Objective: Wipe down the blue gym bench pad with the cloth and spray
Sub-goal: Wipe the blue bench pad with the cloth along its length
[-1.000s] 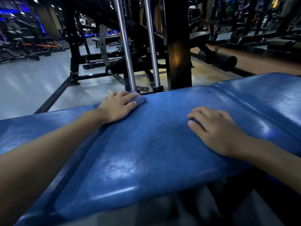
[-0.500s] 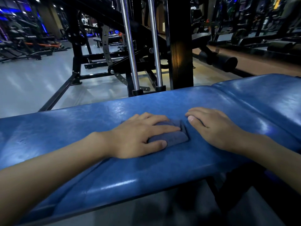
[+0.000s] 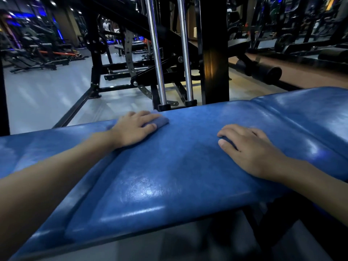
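The blue gym bench pad (image 3: 169, 176) stretches across the whole view, shiny and creased. My left hand (image 3: 133, 129) lies flat on a folded blue cloth (image 3: 162, 120) at the pad's far edge, fingers stretched over it and pressing it down. Only the cloth's right end shows past my fingertips. My right hand (image 3: 250, 149) rests palm down on the pad to the right, fingers straight, holding nothing. No spray bottle is in view.
Just behind the pad stand two chrome guide rods (image 3: 158, 72) and a thick black upright post (image 3: 214, 63) of a weight machine. A black padded roller (image 3: 263, 71) sticks out at the right. Grey floor (image 3: 47, 95) opens to the left, with more machines far back.
My left hand has slid the cloth from the middle of the pad, near my right hand, back up to the far edge on the left. My right hand has stayed put.
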A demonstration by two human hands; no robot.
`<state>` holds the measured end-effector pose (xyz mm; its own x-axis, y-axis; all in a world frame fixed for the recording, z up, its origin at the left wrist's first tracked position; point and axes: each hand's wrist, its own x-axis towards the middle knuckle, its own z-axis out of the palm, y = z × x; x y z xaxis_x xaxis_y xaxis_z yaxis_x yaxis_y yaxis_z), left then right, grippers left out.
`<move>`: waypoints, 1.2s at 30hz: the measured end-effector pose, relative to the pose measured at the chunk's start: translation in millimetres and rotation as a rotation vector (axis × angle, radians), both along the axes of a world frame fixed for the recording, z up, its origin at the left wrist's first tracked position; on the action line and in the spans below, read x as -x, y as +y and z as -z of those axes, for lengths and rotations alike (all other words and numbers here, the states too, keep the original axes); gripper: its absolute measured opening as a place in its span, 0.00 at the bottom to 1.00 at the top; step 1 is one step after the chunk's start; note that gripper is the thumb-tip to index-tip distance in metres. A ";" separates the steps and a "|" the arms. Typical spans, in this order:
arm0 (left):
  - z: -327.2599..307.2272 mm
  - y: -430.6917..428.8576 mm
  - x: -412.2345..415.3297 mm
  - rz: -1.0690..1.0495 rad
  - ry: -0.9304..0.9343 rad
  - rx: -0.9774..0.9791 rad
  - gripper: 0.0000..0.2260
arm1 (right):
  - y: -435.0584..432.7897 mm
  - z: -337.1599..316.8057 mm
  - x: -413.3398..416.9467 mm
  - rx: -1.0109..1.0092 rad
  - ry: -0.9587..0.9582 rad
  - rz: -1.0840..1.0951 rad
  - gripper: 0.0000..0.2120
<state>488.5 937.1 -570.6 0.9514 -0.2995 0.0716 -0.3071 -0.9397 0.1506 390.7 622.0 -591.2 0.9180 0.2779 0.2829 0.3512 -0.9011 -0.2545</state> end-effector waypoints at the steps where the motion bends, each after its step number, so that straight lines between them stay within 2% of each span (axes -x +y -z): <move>1: -1.1 -9.1 16.3 0.067 -0.007 -0.007 0.32 | 0.2 -0.5 0.2 -0.004 0.001 0.003 0.14; 7: -2.5 -65.4 134.8 0.609 -0.044 -0.063 0.24 | -0.3 -5.7 -1.0 -0.059 0.044 0.040 0.16; 10: -4.0 -69.1 140.6 0.658 -0.073 -0.085 0.24 | 0.2 -10.3 0.0 -0.085 0.038 0.028 0.17; 13: -1.6 -60.4 109.6 0.576 -0.046 -0.102 0.24 | 8.1 -14.0 3.7 -0.076 0.006 0.023 0.17; 17: 1.8 -25.8 43.9 0.309 -0.035 -0.118 0.27 | 21.6 -5.1 11.8 0.000 0.083 -0.011 0.28; 22: 0.4 44.5 -33.2 -0.116 -0.025 -0.107 0.28 | 24.5 -6.3 14.0 0.076 0.158 0.027 0.24; 25: 6.3 51.5 -40.1 -0.140 -0.010 -0.031 0.25 | 25.8 -4.8 14.7 0.100 0.139 0.038 0.23; 28: 1.4 33.8 -8.6 -0.028 0.000 0.021 0.29 | 26.5 -5.2 13.8 0.100 0.122 0.043 0.26; 30: -1.9 14.3 27.4 0.129 -0.006 0.004 0.33 | 26.1 -5.6 13.7 0.094 0.128 0.045 0.29; 34: 3.0 -20.4 108.3 0.601 -0.060 -0.023 0.25 | 28.5 -11.4 16.7 0.110 0.146 0.068 0.26; 36: 4.1 -24.5 121.6 0.687 -0.063 -0.025 0.24 | 33.0 -16.8 18.1 0.098 0.134 0.080 0.26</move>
<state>366.9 912.6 -574.8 0.5395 -0.8353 0.1059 -0.8417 -0.5317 0.0938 372.6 655.0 -574.4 0.9659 0.2232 0.1314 0.2466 -0.9474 -0.2038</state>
